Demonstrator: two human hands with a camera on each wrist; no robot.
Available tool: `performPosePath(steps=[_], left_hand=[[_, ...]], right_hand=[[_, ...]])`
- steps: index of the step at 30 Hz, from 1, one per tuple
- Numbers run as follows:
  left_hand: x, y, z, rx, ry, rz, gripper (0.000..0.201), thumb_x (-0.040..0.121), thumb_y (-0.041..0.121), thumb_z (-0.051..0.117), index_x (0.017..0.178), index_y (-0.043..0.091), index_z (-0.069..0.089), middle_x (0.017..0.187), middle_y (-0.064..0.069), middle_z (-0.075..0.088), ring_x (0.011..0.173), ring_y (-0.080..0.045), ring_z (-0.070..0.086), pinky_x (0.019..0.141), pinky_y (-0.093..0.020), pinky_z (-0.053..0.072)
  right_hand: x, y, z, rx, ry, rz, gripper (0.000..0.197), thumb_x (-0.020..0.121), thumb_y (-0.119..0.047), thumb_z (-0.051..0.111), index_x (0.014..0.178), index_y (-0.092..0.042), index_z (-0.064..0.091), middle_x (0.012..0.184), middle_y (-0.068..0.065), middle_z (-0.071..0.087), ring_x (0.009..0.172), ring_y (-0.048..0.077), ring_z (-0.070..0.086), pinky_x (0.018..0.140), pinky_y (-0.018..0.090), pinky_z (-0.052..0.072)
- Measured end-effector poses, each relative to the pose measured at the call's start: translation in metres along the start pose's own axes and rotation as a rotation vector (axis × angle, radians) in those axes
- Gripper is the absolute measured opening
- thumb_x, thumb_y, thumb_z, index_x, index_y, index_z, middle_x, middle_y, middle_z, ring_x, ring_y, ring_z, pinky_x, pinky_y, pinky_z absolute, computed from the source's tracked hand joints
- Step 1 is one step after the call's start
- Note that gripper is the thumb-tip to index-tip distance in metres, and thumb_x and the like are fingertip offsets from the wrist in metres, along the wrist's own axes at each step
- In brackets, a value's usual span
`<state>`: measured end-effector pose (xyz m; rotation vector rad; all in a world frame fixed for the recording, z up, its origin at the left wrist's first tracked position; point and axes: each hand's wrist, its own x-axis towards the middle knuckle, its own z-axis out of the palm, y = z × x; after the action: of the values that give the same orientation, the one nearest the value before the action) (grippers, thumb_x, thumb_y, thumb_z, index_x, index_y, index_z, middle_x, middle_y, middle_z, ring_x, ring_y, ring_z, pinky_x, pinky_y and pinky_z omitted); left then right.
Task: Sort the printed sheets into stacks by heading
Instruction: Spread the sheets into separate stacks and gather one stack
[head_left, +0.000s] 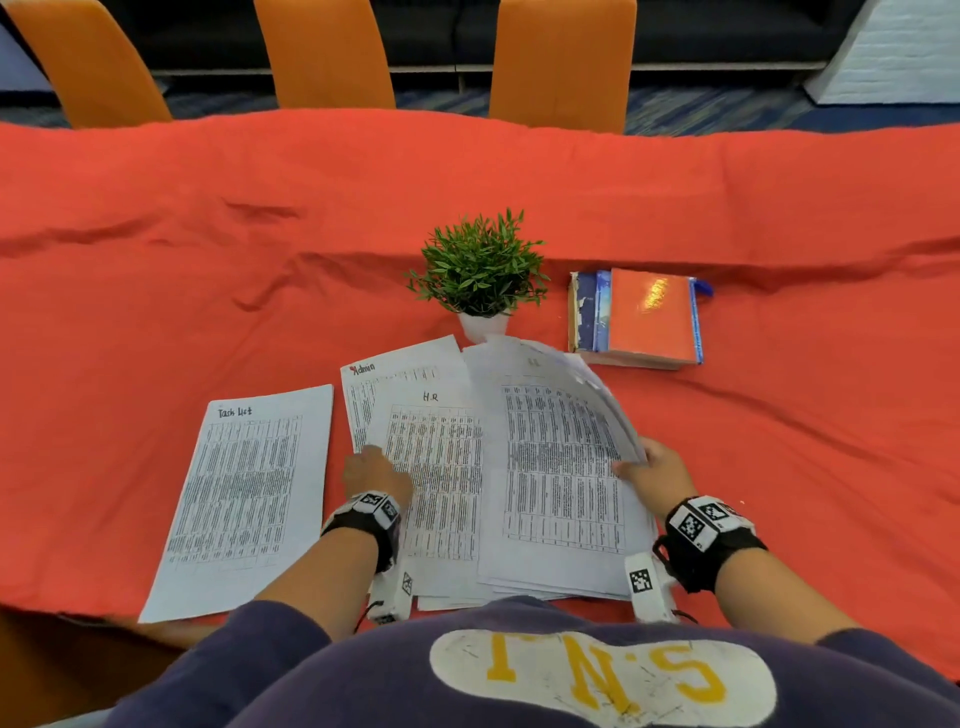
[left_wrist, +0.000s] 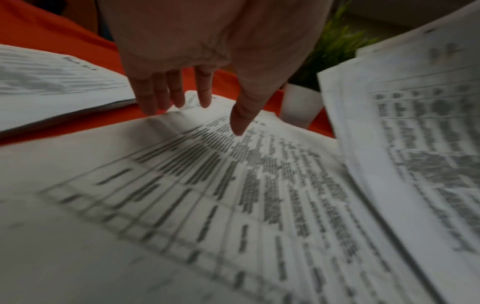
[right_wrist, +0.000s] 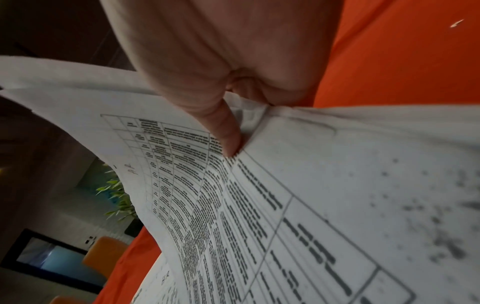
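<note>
Printed sheets lie on the red cloth (head_left: 156, 291) in front of me. A sheet headed "Task list" (head_left: 244, 493) lies alone at the left. A sheet headed "Admin" (head_left: 387, 376) sits partly under one headed "H.R" (head_left: 436, 467). My left hand (head_left: 376, 473) rests on the H.R sheet's (left_wrist: 182, 195) left edge, with its straight fingers (left_wrist: 176, 96) touching the paper. At the right is a thicker pile (head_left: 561, 509). My right hand (head_left: 649, 470) pinches a few lifted sheets (right_wrist: 182, 164) at the pile's right edge and curls them up; its thumb (right_wrist: 223, 131) lies on top, and the other fingers are hidden beneath.
A small potted plant (head_left: 480, 270) in a white pot stands just behind the sheets. A stack of books (head_left: 644, 317) with an orange cover lies to its right. Orange chairs (head_left: 561, 57) line the table's far side. The front edge runs by my body.
</note>
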<state>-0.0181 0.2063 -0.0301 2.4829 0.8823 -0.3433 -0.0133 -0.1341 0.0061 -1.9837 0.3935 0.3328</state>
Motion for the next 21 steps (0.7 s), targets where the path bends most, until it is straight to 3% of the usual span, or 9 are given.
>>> performPosePath(steps=[2,4,7,12,16,19,21], left_hand=[[0.003,-0.013,0.002,0.079,-0.058,-0.054,0.064,0.078,0.018,0.069,0.132,0.006,0.037,0.131,-0.017,0.043,0.120,-0.032,0.047,0.095,-0.038,0.047],[0.005,-0.018,0.005,0.109,-0.087,-0.063,0.074,0.074,0.018,0.074,0.134,0.005,0.033,0.132,-0.017,0.043,0.122,-0.032,0.047,0.097,-0.038,0.047],[0.009,-0.018,0.003,0.104,-0.100,-0.085,0.081,0.071,0.017,0.078,0.135,0.004,0.031,0.130,-0.017,0.046,0.121,-0.033,0.049,0.096,-0.038,0.048],[0.012,-0.017,-0.004,0.103,-0.097,0.008,0.054,0.077,0.018,0.070,0.123,0.008,0.045,0.110,-0.012,0.061,0.098,-0.031,0.062,0.081,-0.036,0.055],[0.002,0.000,-0.013,-0.010,-0.099,0.152,0.030,0.095,0.018,0.050,0.121,0.004,0.052,0.114,-0.014,0.062,0.092,-0.028,0.061,0.072,-0.028,0.045],[-0.006,0.022,-0.026,-0.094,-0.074,0.261,0.017,0.096,0.010,0.039,0.107,0.010,0.052,0.092,-0.013,0.063,0.065,-0.020,0.055,0.055,-0.025,0.042],[-0.011,0.036,-0.039,-0.127,-0.030,0.337,0.016,0.095,0.007,0.037,0.100,0.012,0.051,0.083,-0.012,0.061,0.058,-0.020,0.053,0.051,-0.025,0.042]], right_hand=[[0.003,0.006,-0.004,0.029,0.018,0.041,0.036,0.085,-0.004,0.064,0.120,-0.007,0.060,0.099,0.010,0.065,0.085,0.025,0.060,0.063,0.026,0.048],[0.005,0.011,-0.007,0.064,0.026,0.100,0.039,0.085,-0.005,0.064,0.123,-0.005,0.057,0.108,0.014,0.067,0.096,0.029,0.063,0.080,0.038,0.054],[0.005,0.013,-0.009,0.064,0.034,0.148,0.038,0.085,-0.007,0.065,0.121,-0.004,0.056,0.113,0.016,0.066,0.102,0.031,0.064,0.093,0.046,0.051],[0.004,0.013,-0.009,0.062,0.028,0.166,0.044,0.086,-0.010,0.064,0.127,-0.003,0.050,0.120,0.008,0.060,0.110,0.030,0.058,0.098,0.043,0.047],[0.006,0.017,-0.011,0.084,0.051,0.184,0.046,0.085,-0.009,0.064,0.129,-0.002,0.049,0.122,0.014,0.061,0.111,0.031,0.058,0.099,0.044,0.047],[0.010,0.020,-0.017,0.128,0.085,0.208,0.044,0.085,-0.007,0.064,0.127,-0.005,0.052,0.120,0.014,0.063,0.106,0.030,0.061,0.095,0.042,0.049],[0.011,0.018,-0.027,0.153,0.138,0.217,0.041,0.086,-0.004,0.063,0.126,-0.005,0.055,0.117,0.016,0.064,0.102,0.031,0.062,0.090,0.039,0.049]])
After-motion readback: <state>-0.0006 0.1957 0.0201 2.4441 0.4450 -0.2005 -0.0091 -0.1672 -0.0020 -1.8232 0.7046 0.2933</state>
